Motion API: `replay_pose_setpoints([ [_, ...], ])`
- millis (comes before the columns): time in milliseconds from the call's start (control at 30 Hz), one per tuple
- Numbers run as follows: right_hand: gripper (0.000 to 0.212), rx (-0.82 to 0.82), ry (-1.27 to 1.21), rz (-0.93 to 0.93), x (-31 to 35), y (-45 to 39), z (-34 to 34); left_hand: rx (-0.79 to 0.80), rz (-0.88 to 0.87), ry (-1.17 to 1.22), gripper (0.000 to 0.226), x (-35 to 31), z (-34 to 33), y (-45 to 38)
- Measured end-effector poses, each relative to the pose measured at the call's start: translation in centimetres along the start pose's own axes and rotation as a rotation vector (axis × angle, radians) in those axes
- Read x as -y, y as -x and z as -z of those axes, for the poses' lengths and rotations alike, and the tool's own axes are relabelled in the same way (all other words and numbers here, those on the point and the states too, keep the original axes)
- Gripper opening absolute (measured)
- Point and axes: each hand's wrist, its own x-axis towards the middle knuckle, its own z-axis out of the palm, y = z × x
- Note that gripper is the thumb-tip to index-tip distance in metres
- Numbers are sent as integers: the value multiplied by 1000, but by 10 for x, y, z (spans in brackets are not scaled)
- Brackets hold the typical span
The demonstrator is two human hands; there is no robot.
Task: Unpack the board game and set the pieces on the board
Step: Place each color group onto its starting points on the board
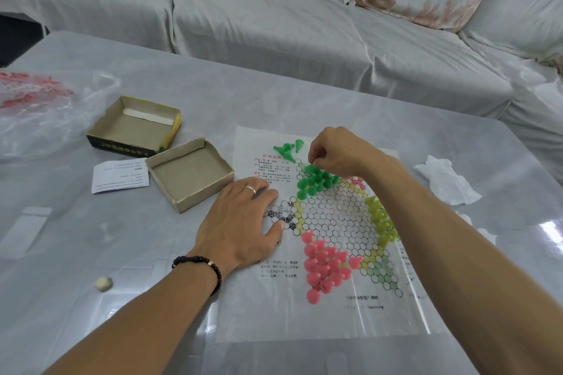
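Note:
A thin paper game board point(335, 216) printed with a star of circles lies flat on the table. Several dark green pieces point(318, 181) stand in its upper-left point. My right hand point(338, 151) pinches one green piece at the top of that group. Three loose green pieces point(286, 151) lie on the board's upper-left corner. Pink pieces point(324, 265) fill the lower-left point, and yellow-green pieces point(382, 221) line the right point. My left hand point(243, 222) rests flat, fingers spread, on the board's left edge.
Two cardboard box halves point(137, 128) point(190, 175) sit left of the board, with a folded leaflet point(120, 176) beside them. A clear plastic bag point(39, 113) lies far left, a crumpled tissue point(447, 179) to the right, a small white die point(104, 283) near my left forearm. A sofa stands behind the table.

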Motion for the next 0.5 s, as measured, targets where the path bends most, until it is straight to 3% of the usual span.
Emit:
replay_pose_setpoints([
  [267, 22, 24, 16, -1, 1, -1, -6, -3, 2, 4, 47, 0, 0, 0],
  [500, 25, -114, -102, -38, 2, -10, 3, 2, -5, 2, 47, 0, 0, 0],
])
